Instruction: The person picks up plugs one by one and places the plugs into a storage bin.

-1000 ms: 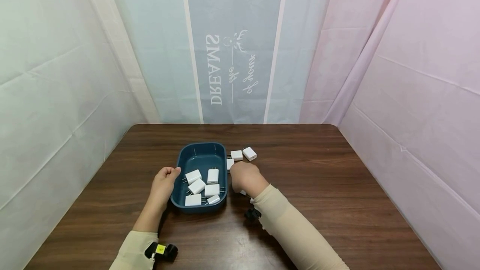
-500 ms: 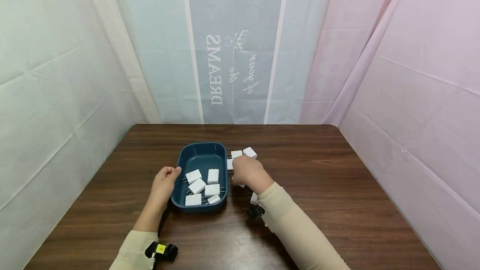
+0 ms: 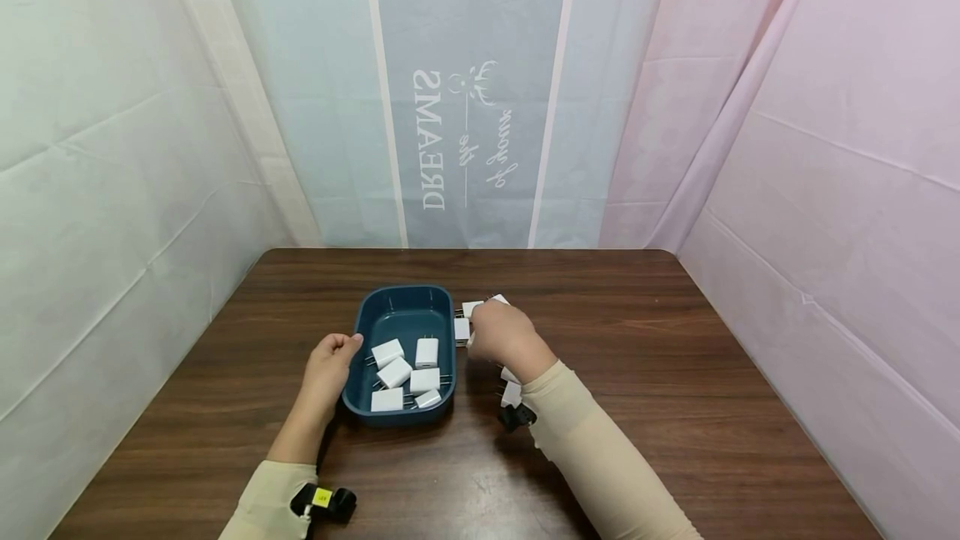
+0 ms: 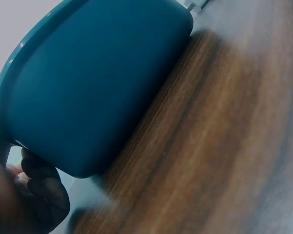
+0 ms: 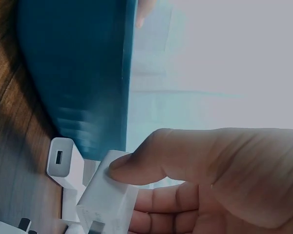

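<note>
A dark blue tray (image 3: 405,315) holds several white USB charger plugs (image 3: 425,381). My left hand (image 3: 327,369) grips the tray's left rim, thumb on top; in the left wrist view its fingers (image 4: 46,187) curl beside the outer wall. Just right of the tray, my right hand (image 3: 508,338) holds a USB charger (image 5: 110,195) between thumb and fingers, above the table. In the right wrist view another charger (image 5: 66,163) lies on the table close to the tray wall. The right hand partly hides the loose chargers behind it in the head view.
Loose chargers lie on the brown wooden table (image 3: 637,340): one charger (image 3: 461,329) by the tray's right side, others farther back, and a charger (image 3: 512,394) near the right wrist. Light curtains (image 3: 480,107) stand behind and at both sides.
My right hand has picked up a charger and moved slightly away from me and to the right. Chargers near the right wrist have come into view. The left hand and tray stay put.
</note>
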`<move>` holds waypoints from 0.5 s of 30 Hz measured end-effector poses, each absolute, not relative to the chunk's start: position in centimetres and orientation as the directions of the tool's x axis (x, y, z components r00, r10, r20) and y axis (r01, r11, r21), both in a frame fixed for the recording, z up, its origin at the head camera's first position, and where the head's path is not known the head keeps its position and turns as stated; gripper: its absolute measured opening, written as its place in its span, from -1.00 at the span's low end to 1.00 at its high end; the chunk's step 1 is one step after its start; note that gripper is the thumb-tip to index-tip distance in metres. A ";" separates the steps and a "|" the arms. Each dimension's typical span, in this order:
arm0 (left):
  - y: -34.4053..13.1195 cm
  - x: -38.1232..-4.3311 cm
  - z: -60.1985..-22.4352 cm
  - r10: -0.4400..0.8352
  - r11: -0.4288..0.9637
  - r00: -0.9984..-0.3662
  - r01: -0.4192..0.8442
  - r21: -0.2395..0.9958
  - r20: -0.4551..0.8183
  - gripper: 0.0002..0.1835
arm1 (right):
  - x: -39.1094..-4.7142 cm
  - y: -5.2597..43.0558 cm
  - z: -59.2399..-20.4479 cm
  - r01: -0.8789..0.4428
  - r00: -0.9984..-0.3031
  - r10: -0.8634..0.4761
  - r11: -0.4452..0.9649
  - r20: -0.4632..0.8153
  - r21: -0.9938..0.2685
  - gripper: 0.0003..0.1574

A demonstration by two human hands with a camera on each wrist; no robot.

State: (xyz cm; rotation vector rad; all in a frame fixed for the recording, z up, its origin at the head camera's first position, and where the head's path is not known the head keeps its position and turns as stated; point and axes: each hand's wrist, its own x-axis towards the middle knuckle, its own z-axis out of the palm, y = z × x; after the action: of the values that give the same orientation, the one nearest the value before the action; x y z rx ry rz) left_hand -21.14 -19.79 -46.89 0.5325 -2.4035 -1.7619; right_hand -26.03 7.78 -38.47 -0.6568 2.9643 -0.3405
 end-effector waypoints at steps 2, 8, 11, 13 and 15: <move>-19.8 -21.1 -46.9 -0.345 0.264 -0.932 -0.214 0.941 -0.115 -0.61 | -26.0 7.9 -38.3 -0.412 -0.902 -0.430 0.880 -0.028 -0.235 -0.64; -19.8 -21.0 -46.9 -0.341 0.255 -0.932 -0.220 0.941 -0.125 -0.59 | -26.4 8.1 -38.2 -0.399 -0.910 -0.414 0.880 -0.003 -0.258 -0.61; -19.8 -21.1 -46.8 -0.343 0.254 -0.931 -0.221 0.941 -0.126 -0.60 | -26.4 8.1 -37.9 -0.390 -0.916 -0.401 0.885 0.008 -0.256 -0.69; -19.8 -21.1 -46.8 -0.345 0.255 -0.930 -0.220 0.942 -0.124 -0.61 | -26.4 8.0 -37.7 -0.387 -0.918 -0.396 0.888 0.015 -0.248 -0.74; -19.7 -21.1 -46.8 -0.345 0.256 -0.931 -0.216 0.942 -0.120 -0.61 | -26.3 8.0 -37.6 -0.386 -0.919 -0.393 0.889 0.022 -0.247 -0.79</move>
State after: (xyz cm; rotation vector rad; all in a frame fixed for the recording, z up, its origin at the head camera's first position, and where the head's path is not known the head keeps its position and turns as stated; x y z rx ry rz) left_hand -21.08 -19.75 -46.80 0.5388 -2.4000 -1.7718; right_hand -26.33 7.99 -37.58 -0.6239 3.0251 -0.3867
